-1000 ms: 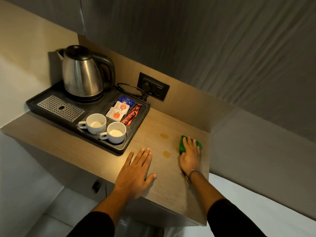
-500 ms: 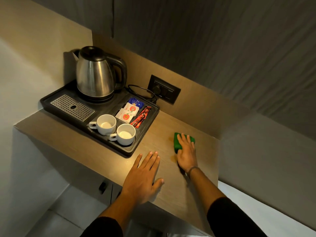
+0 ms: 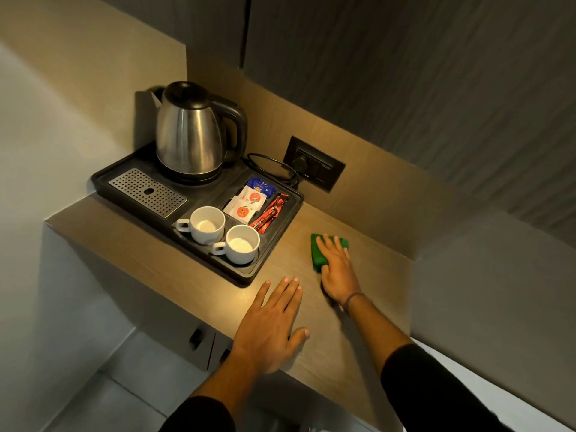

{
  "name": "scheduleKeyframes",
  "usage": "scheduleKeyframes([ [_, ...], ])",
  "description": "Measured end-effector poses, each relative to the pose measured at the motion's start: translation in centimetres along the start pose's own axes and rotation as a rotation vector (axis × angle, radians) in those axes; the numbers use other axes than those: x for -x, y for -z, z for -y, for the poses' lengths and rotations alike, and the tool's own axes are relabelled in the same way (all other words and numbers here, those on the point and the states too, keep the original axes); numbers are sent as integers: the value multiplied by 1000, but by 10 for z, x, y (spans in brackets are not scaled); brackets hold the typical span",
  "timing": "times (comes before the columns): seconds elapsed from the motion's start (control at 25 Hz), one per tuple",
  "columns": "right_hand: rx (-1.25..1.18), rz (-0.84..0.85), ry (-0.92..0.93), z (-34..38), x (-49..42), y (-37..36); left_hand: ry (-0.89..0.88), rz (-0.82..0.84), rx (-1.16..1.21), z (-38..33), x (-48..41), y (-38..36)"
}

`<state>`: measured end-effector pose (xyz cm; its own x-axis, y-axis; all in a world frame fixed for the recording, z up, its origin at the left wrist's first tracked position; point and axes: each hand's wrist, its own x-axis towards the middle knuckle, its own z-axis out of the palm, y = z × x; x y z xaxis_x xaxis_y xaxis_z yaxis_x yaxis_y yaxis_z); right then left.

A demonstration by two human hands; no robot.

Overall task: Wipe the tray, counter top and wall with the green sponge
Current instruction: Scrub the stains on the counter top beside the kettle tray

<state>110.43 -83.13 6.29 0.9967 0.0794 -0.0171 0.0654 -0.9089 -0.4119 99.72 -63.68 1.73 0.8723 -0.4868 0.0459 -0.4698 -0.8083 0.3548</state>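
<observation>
My right hand [image 3: 338, 269] lies flat on the green sponge [image 3: 318, 254] and presses it onto the wooden counter top [image 3: 367, 332], a little right of the black tray [image 3: 268, 260]. Fingers cover most of the sponge; its left and far edges show. My left hand [image 3: 269, 328] rests flat on the counter near its front edge, fingers spread, holding nothing. The tray sits at the counter's left. The wooden back wall panel [image 3: 367, 145] rises behind the counter.
On the tray stand a steel kettle [image 3: 190, 135], a metal drip grate [image 3: 148, 191], two white cups [image 3: 227, 233] and sachets [image 3: 255, 201]. A black socket [image 3: 314, 165] with the kettle's cord sits on the panel. A grey side wall [image 3: 486, 275] bounds the counter on the right.
My right hand has slid the sponge leftward across the counter, over the two brownish spots, which no longer show. The left hand stayed planted. The view shifted left.
</observation>
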Motion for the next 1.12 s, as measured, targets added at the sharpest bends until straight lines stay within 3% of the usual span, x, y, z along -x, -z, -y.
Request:
scheduleKeyframes([
  [0.08,24,84,191,-16,46,-8,-7,2,-11,1,0,0],
  [0.16,38,89,248,-50,84,1,-15,20,-14,0,0,1],
  [0.28,29,30,87,-66,63,21,-19,36,-21,0,0,3],
  [0.4,1,4,-45,-24,28,21,-23,47,-30,0,1,6],
  [0.52,35,114,190,-13,79,-5,-25,38,-40,0,1,6],
  [0.6,66,128,237,-37,139,-7,-21,46,-37,-1,0,6],
  [0.76,11,2,44,-67,151,21,-32,62,-57,-1,0,6],
  [0.88,-54,-97,-202,-27,111,20,-27,52,-79,0,0,6],
  [1.04,-16,25,11,-10,183,-20,-37,58,-88,1,0,5],
  [1.12,4,11,-33,-27,231,-18,-41,64,-75,1,-1,4],
])
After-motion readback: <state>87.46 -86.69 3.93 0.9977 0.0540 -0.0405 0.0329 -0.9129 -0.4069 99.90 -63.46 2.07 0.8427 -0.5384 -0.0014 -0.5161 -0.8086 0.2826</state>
